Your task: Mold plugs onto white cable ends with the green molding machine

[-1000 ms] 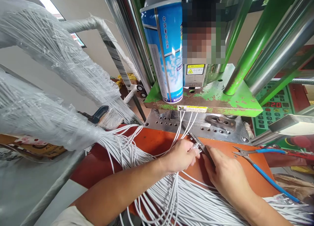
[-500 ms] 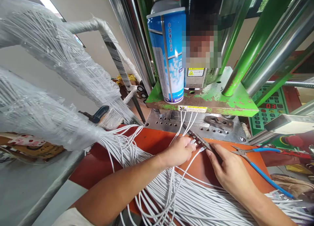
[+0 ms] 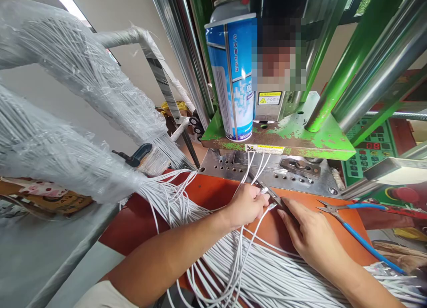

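Note:
My left hand point(image 3: 248, 205) is closed, its fingertips pinching the plug end of a white cable. Another white cable point(image 3: 255, 232) runs up beside those fingers to a small clear plug point(image 3: 272, 206). Along these plugs lies a slim metal bar point(image 3: 271, 193), slanting from the press base down to the right. My right hand point(image 3: 310, 230) has its thumb and fingers closed around the bar's lower end. Fingers hide parts of both the bar and the plugs. Behind them, several white cables point(image 3: 263, 165) come out from under the green press plate point(image 3: 300, 143).
A thick bundle of white cables point(image 3: 260, 272) crosses the orange table point(image 3: 350, 219). Blue-handled cutting pliers point(image 3: 355, 239) lie at right. A blue spray can point(image 3: 235, 85) stands on the press plate. Plastic-wrapped cable bundles point(image 3: 110, 90) are at left, a green control panel point(image 3: 368, 152) at right.
The metal bar has turned slightly between my hands, so its notched face shows less. Both hands keep their grip. The panel's red digits now differ, and the whole view has shifted a little.

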Motion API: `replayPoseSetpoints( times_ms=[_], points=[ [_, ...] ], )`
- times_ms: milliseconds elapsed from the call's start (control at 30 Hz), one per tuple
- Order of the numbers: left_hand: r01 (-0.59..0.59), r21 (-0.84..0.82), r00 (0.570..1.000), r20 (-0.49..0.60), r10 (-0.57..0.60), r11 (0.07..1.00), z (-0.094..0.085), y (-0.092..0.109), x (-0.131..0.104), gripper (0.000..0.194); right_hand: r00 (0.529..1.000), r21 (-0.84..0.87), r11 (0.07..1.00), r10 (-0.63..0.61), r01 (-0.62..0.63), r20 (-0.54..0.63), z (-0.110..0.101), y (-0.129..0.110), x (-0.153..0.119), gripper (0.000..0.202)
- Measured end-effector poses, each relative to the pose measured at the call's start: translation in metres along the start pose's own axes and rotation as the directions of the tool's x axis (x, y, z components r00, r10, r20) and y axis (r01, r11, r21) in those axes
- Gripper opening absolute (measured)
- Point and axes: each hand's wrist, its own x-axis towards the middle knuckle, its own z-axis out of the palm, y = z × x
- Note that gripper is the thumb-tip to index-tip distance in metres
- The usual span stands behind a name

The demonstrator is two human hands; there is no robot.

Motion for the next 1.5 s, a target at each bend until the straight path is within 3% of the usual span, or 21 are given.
replayPoseSetpoints(
  times_ms=[67, 100, 200, 233, 367, 467, 633, 767, 900, 1000, 1067, 1200, 1267, 1500],
  points=[
    [-0.003, 0.099, 0.999, 0.047, -0.002, 0.995, -0.009, -0.001, 0.001, 0.034, 0.999, 0.014, 0.999, 0.036, -0.036, -0.032, 0.000, 0.001, 0.000, 0.031],
    [-0.036, 0.171, 0.999, 0.017, 0.034, 0.985, -0.014, -0.001, 0.001, 0.035, 0.997, 0.017, 0.998, 0.058, -0.058, -0.051, -0.001, 0.001, -0.001, 0.031],
    [-0.150, 0.380, 0.952, -0.192, 0.236, 0.913, -0.030, -0.001, 0.003, 0.032, 0.989, 0.011, 0.994, 0.109, -0.108, -0.097, -0.001, 0.003, -0.001, 0.031],
    [-0.166, 0.401, 0.938, -0.217, 0.270, 0.901, -0.033, -0.002, 0.003, 0.030, 0.988, 0.008, 0.993, 0.116, -0.116, -0.097, -0.001, 0.004, -0.002, 0.031],
    [-0.086, 0.322, 0.985, -0.116, 0.130, 0.943, -0.032, -0.004, 0.002, 0.031, 0.991, 0.014, 0.994, 0.111, -0.110, -0.081, -0.001, 0.003, -0.001, 0.032],
    [-0.014, 0.314, 0.992, -0.112, 0.052, 0.949, -0.028, -0.006, 0.003, 0.032, 0.994, 0.001, 0.997, 0.080, -0.080, -0.076, 0.000, 0.000, 0.000, 0.031],
    [-0.040, 0.355, 0.985, -0.142, 0.096, 0.934, -0.025, -0.006, 0.006, 0.030, 0.998, -0.053, 0.999, -0.015, 0.012, -0.066, 0.002, -0.004, 0.000, 0.029],
    [-0.048, 0.243, 0.990, -0.118, 0.078, 0.969, -0.022, -0.006, 0.006, 0.034, 0.997, -0.059, 0.996, -0.069, 0.067, -0.035, 0.003, -0.002, -0.002, 0.027],
    [-0.011, 0.201, 0.997, -0.069, 0.025, 0.980, -0.026, -0.004, 0.005, 0.043, 0.997, -0.006, 1.000, 0.000, 0.000, -0.081, 0.001, 0.003, -0.003, 0.026],
    [-0.074, 0.344, 0.981, -0.142, 0.129, 0.936, -0.035, -0.003, 0.006, 0.039, 0.991, 0.005, 0.997, 0.076, -0.076, -0.108, 0.001, 0.005, -0.003, 0.026],
    [-0.091, 0.341, 0.973, -0.171, 0.157, 0.936, -0.039, -0.003, 0.007, 0.027, 0.992, 0.005, 0.996, 0.085, -0.085, -0.098, 0.000, 0.006, -0.003, 0.027],
    [0.027, 0.111, 0.998, -0.053, -0.021, 0.993, -0.040, -0.007, 0.012, 0.028, 0.994, 0.005, 0.997, 0.078, -0.077, -0.083, 0.001, 0.004, -0.003, 0.027],
    [0.055, 0.058, 0.998, -0.031, -0.053, 0.997, -0.039, -0.008, 0.015, 0.034, 0.995, 0.029, 0.997, 0.068, -0.067, -0.071, 0.001, 0.002, -0.003, 0.026],
    [-0.049, 0.225, 0.982, -0.167, 0.088, 0.973, -0.036, -0.014, 0.021, 0.041, 1.000, 0.097, 0.995, -0.019, 0.021, -0.018, 0.000, -0.005, -0.004, 0.024]
  ],
)
